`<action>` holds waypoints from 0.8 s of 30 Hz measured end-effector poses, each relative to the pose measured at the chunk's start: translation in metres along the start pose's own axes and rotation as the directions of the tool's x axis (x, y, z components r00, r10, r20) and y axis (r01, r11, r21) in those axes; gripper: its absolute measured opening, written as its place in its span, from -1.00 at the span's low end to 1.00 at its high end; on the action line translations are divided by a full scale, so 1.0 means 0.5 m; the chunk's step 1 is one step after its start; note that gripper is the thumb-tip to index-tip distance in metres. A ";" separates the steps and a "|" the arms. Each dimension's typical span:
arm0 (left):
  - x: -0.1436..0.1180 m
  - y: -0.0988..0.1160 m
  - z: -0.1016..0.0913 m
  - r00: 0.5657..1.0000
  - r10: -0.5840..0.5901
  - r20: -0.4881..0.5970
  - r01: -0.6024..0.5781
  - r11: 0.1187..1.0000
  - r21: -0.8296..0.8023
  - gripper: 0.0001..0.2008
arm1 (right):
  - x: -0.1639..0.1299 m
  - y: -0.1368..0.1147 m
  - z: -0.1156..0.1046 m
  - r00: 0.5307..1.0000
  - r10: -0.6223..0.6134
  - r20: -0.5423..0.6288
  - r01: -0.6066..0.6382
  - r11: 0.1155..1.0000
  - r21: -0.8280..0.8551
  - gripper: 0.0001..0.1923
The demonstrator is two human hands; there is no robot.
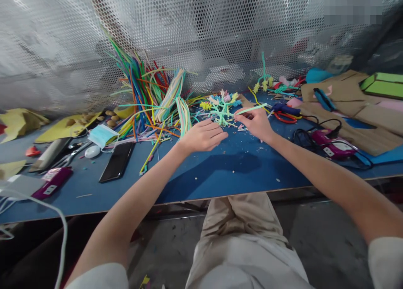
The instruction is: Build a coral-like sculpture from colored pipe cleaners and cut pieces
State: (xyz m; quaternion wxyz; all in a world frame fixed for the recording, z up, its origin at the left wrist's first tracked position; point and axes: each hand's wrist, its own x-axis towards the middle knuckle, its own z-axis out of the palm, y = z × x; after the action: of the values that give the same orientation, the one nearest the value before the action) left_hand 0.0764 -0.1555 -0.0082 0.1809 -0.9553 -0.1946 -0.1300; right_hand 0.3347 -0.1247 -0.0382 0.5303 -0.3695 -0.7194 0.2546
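My right hand (255, 123) pinches a pale green pipe cleaner (256, 108) whose free end points to the right. Just left of it, my left hand (206, 136) is held palm down with fingers bent and close together; whatever may be under them is hidden. Beyond both hands lies a branching cluster of pipe cleaners (222, 108), mint green with yellow, pink and blue tips. A bundle of pale pipe cleaners (183, 113) lies beside my left hand, and small fuzzy clippings dot the blue table (220, 171).
Loose pipe cleaners (135, 96) lean against the perforated metal screen (201, 24). Left are a phone (117, 162), face mask (103, 135) and scissors (72, 154). Right lie red-handled pliers (285, 115), a purple power strip (333, 144) with cables, and brown paper (371, 134).
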 end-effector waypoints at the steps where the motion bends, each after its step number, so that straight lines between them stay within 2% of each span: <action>1: 0.012 0.000 0.005 1.000 -0.025 0.014 0.025 1.000 -0.017 -0.70 | 0.001 0.000 0.003 0.999 0.028 -0.016 -0.027 0.998 0.058 -0.78; 4: 0.042 0.006 0.025 0.970 -0.242 -0.033 0.236 0.963 -0.126 -0.68 | -0.001 -0.002 0.012 0.994 0.113 -0.014 -0.106 0.962 0.250 -0.81; 7: 0.051 0.014 0.045 0.897 -0.435 -0.081 0.366 0.832 -0.416 -0.60 | -0.007 -0.006 0.018 0.984 0.143 0.110 -0.173 0.920 0.351 -0.81; 9: 0.044 0.017 0.052 0.879 -0.466 -0.097 0.340 0.758 -0.556 -0.55 | -0.012 -0.008 0.020 0.963 0.135 0.232 -0.213 0.911 0.353 -0.81; 11: 0.034 0.019 0.055 0.888 -0.442 -0.125 0.281 0.738 -0.614 -0.53 | -0.015 -0.011 0.021 0.935 0.118 0.333 -0.234 0.913 0.334 -0.80; 15: 0.023 0.027 0.059 0.885 -0.435 -0.163 0.230 0.715 -0.661 -0.57 | -0.019 -0.019 0.024 0.898 0.083 0.432 -0.225 0.931 0.289 -0.78; 18: 0.022 0.031 0.067 0.881 -0.444 -0.165 0.225 0.699 -0.679 -0.57 | -0.019 -0.029 0.025 0.882 0.066 0.467 -0.176 0.965 0.196 -0.73; 20: 0.021 0.030 0.074 0.873 -0.456 -0.171 0.236 0.703 -0.670 -0.54 | -0.014 -0.033 0.017 0.874 0.039 0.485 -0.088 0.993 0.078 -0.70; 22: 0.017 0.026 0.081 0.851 -0.492 -0.184 0.263 0.703 -0.661 -0.51 | -0.002 -0.030 -0.003 0.872 0.019 0.490 0.030 0.995 -0.092 -0.70; 24: 0.013 0.022 0.088 0.816 -0.542 -0.199 0.295 0.687 -0.664 -0.48 | 0.015 -0.018 -0.041 0.904 0.036 0.427 0.123 0.933 -0.338 -0.74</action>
State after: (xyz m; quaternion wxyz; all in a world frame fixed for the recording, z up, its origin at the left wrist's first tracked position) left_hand 0.0947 -0.1455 -0.0490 -0.1353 -0.8449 -0.3209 -0.4060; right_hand 0.3506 -0.1247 -0.0207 0.2899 -0.3784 -0.8599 0.1824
